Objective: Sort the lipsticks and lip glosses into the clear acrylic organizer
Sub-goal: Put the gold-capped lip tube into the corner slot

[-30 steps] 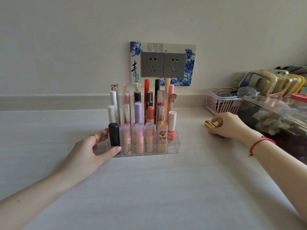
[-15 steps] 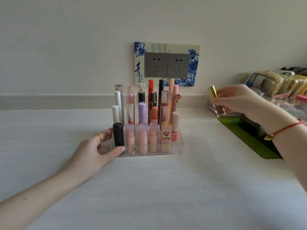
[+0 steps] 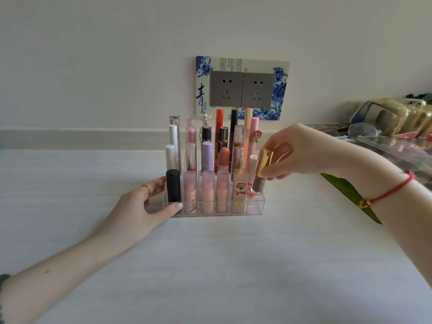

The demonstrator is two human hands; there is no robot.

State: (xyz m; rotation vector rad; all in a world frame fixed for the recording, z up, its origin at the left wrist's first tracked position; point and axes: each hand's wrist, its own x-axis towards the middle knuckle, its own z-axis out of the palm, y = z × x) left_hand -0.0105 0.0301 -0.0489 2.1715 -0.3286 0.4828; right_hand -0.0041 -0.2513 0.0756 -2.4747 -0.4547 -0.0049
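The clear acrylic organizer (image 3: 256, 208) stands on the white table in the middle, holding several upright lipsticks and lip glosses in stepped rows. My left hand (image 3: 142, 208) rests against its left end, thumb on the front left corner by a black lipstick (image 3: 173, 185). My right hand (image 3: 297, 153) grips a gold-capped lip gloss (image 3: 262, 174) with a brown lower half. The gloss is tilted, with its bottom just above the front right compartment, which looks unfilled.
A wall socket plate (image 3: 242, 88) with blue floral trim sits behind the organizer. At the right edge lie a green mat (image 3: 348, 194), a clear plastic box (image 3: 406, 153) and a pile of phone cases (image 3: 397, 118).
My right hand picked the gold-capped gloss off the table at the right, lifted it, and carried it left to the organizer's front right corner. My left hand stayed on the organizer.
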